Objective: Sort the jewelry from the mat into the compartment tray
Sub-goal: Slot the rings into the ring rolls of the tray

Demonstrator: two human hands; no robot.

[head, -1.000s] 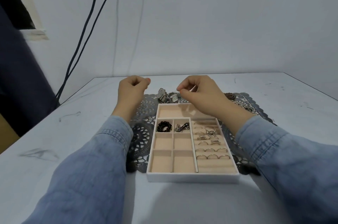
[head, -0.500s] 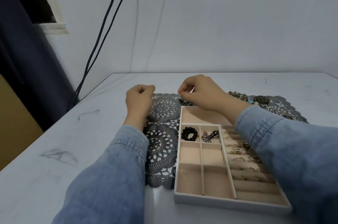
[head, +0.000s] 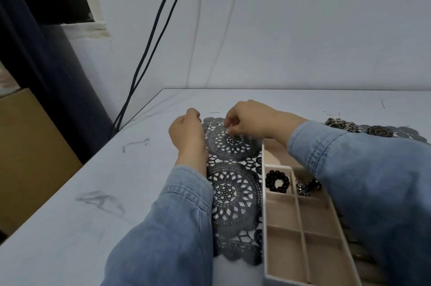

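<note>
The person's left hand (head: pixel 187 133) rests as a loose fist on the desk (head: pixel 98 192), at the left edge of the dark lace mat (head: pixel 233 194), with the fingers curled together; whether it holds anything cannot be told. The right hand (head: pixel 250 119) reaches across to the far round pattern of the mat, and its thumb and fingertips (head: pixel 229 131) are pinched together just above the lace. Something small may be between them, but it is too small and blurred to tell what it is. Both arms wear light blue denim sleeves (head: pixel 168 227). The compartment tray (head: pixel 264 215) is white outside with a beige lining, and it lies on the right part of the mat, near the bottom right corner of the view; the right sleeve hides a big part of it. In 1 small compartment near the far left of the tray lies a ring of dark beads (head: pixel 277 181), and the compartment just beside it on the right holds a small dark and silver piece (head: pixel 304 189). The nearer compartments on this side show only the lining. More jewelry (head: pixel 342 124) lies on the far right part of the mat, well apart from both hands, next to a dark flower-shaped piece (head: pixel 380 131). 2 dark cables (head: pixel 151 38) hang down the wall behind the desk.
</note>
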